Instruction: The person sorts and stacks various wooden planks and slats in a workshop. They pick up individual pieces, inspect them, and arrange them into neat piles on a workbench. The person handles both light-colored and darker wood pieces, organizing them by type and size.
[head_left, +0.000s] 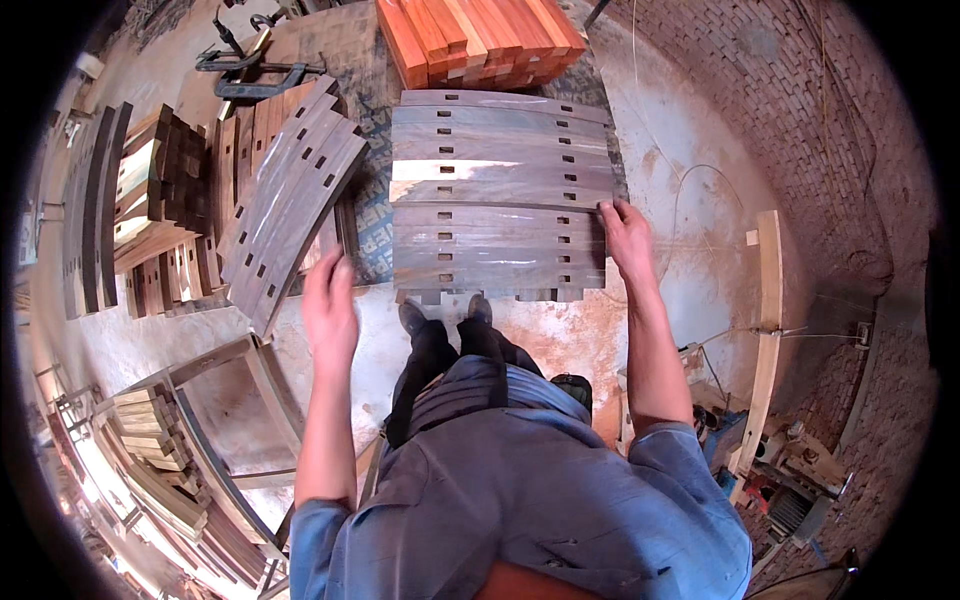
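Note:
In front of me, brown wooden slats (500, 150) lie side by side in layers, each with a small dark mortise slot toward either end. At their right edge, my right hand (628, 240) is closed, its thumb and fingers at the end of one wooden slat (520, 204). My left hand (332, 305) is raised in the gap left of the slats, fingers stretched upward and nothing visible in them. Nearest to it is a slanted stack of slotted slats (290, 205), its lower edge just beside the fingers.
Orange-red timber pieces (480, 40) are piled behind the slats. Black clamps (265, 80) lie at the far left, near more stacked boards (160, 190). A frame rack (240, 410) with wood strips stands at lower left. On the right are an upright plank (768, 320) and a brick wall (760, 100).

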